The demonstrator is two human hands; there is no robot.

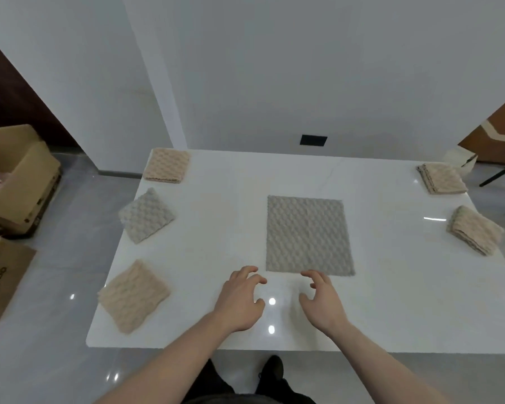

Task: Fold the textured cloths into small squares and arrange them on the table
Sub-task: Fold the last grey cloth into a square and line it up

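Note:
A grey textured cloth point(308, 236) lies flat and unfolded as a rectangle in the middle of the white table point(231, 199). My left hand point(241, 298) hovers just in front of its near left corner, fingers loosely curled, holding nothing. My right hand point(322, 301) hovers at the cloth's near edge, fingertips close to or touching it, empty. Folded squares lie along the left side: a beige one point(166, 166), a grey one point(146, 214) and a beige one point(134, 295). Two folded beige cloths point(442, 178) point(475, 230) sit at the right edge.
Cardboard boxes point(18, 182) stand on the floor to the left. A dark chair leg point(499, 172) and an orange-brown panel show at the far right. A white wall rises behind the table. My dark shoes point(271, 370) are under the near edge.

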